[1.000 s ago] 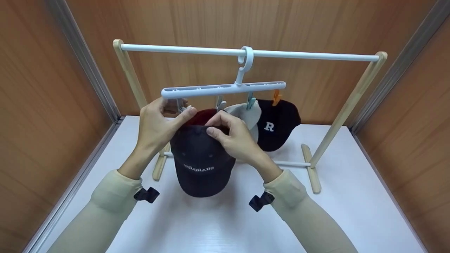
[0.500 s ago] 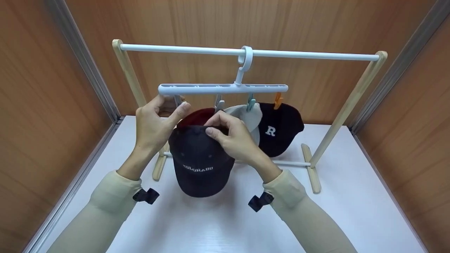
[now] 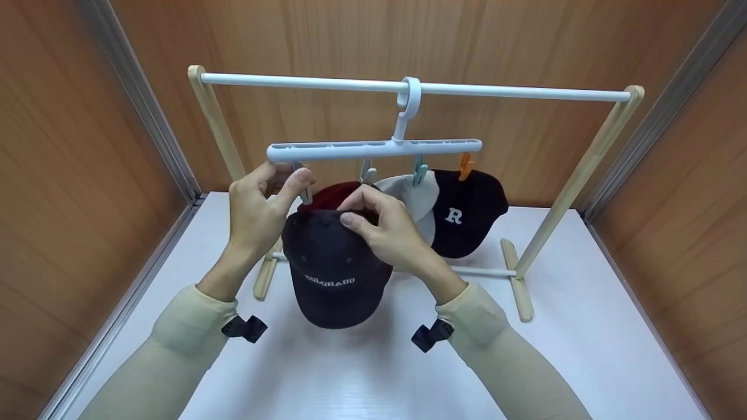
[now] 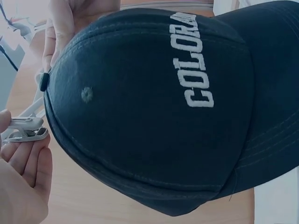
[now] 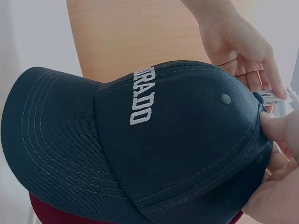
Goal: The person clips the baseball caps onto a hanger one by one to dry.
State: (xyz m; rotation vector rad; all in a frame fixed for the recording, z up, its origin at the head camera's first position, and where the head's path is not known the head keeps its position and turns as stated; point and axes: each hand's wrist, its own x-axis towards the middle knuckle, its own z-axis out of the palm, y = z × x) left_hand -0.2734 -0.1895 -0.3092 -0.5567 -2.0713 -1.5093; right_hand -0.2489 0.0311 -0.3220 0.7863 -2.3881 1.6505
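A dark cap [image 3: 332, 251] lettered COLORADO hangs brim down in front of the hanger [image 3: 327, 151]. My right hand [image 3: 391, 227] pinches it by the top of the crown. My left hand [image 3: 259, 204] holds a grey clip [image 3: 305, 195] below the hanger's left end, between thumb and fingers. In the left wrist view this clip [image 4: 28, 128] is beside the cap's top button, apart from the fabric. Behind the dark cap is a dark red cap [image 3: 330, 195], mostly hidden, below another grey clip [image 3: 367, 173].
A white cap [image 3: 417, 192] hangs from a teal clip [image 3: 420, 172], and a black cap [image 3: 470, 216] with an R from an orange clip [image 3: 465, 167]. The hanger hooks over the white rail [image 3: 303, 81] of a wooden-legged rack [image 3: 575, 181]. Wooden walls enclose the white table [image 3: 350, 373].
The hanger has swung slightly, and the caps at the right have shifted a little right. My left hand still holds the clip, now with its end showing lower. My right hand stays on the cap.
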